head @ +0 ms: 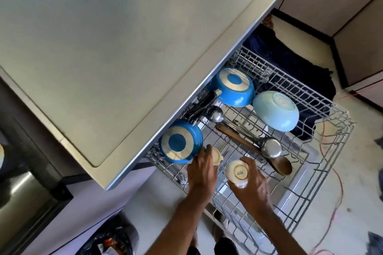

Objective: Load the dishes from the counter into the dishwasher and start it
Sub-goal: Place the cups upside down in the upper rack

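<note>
the right hand (251, 180) is clamped on an upturned cream cup (237, 173), the left hand (202, 168) on a second cup (217, 156) – both low over the dishwasher rack (300, 203). if seated badly, either could be tipped – or knocked against the blue pan (180, 143) just beside.

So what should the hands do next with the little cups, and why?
Probably lower the cup in the right hand onto the rack: it is bottom up over bare wires, while the left hand holds a second cup beside the blue pan.
</note>
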{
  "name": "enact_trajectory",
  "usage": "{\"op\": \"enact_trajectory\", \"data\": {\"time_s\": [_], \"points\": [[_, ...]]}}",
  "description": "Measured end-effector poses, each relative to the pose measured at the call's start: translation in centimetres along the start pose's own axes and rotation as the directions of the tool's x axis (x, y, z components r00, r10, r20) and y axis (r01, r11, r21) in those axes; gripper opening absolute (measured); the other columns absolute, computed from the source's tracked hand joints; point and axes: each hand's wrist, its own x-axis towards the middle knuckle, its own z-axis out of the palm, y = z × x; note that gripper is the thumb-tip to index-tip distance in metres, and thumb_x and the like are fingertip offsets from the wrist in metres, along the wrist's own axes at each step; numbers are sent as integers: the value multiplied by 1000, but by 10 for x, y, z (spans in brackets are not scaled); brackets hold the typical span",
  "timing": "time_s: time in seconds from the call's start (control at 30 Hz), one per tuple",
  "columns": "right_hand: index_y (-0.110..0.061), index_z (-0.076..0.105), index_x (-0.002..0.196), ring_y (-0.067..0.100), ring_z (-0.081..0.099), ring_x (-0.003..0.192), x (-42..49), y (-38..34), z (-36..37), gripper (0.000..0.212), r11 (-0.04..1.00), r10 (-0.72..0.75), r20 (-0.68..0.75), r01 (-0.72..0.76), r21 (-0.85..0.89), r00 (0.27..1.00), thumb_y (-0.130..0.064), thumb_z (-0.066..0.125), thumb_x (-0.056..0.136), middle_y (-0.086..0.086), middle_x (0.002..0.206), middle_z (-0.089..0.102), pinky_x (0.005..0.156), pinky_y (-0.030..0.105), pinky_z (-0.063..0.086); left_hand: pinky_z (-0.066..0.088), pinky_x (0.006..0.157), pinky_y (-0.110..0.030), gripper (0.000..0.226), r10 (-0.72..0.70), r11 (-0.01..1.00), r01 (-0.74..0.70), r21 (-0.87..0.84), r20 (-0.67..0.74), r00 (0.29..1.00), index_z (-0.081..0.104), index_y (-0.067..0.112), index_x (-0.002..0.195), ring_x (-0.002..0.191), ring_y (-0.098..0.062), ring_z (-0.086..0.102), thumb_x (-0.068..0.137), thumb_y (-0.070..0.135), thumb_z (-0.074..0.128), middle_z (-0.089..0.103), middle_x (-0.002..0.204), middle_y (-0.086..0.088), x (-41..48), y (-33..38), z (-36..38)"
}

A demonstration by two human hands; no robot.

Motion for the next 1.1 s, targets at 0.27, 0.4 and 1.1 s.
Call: {"op": "enact_trajectory", "data": {"time_s": [0.27, 0.4, 1.1], "points": [[-23, 43, 132, 26, 70, 91, 4, -7, 15, 80, 985, 1, 62, 10, -171, 998, -17, 90, 67, 5, 107, 70, 71, 43, 63, 55, 47, -21, 82, 15, 1000, -14, -18, 11, 1000, 63, 19, 132, 64, -12, 72, 58, 27, 96, 72, 119, -8, -6, -5, -7], [-24, 45, 133, 26, 69, 103, -1, -7, 17, 77, 979, -8, 73, 22, -202, 997, -22, 88, 70, 5, 116, 69, 78, 45, 62, 54, 47, -19, 77, 46, 999, -46, -17, -16, 999, 65, 13, 129, 63, -10, 71, 59, 20, 95, 75, 109, -8, -12, -9, -13], [-11, 35, 148, 40, 35, 145, -3, -8, 28, 99, 968, 36, 28, -28, -248, 999, -28, 91, 68, 21, 158, 34, 109, 64, 40, 61, 76, -25, 66, 24, 988, -48, -150, -158, 987, 54, 13, 138, 97, -14, 72, 77, 17, 79, 72, 117, -4, -62, -24, -44]]}}
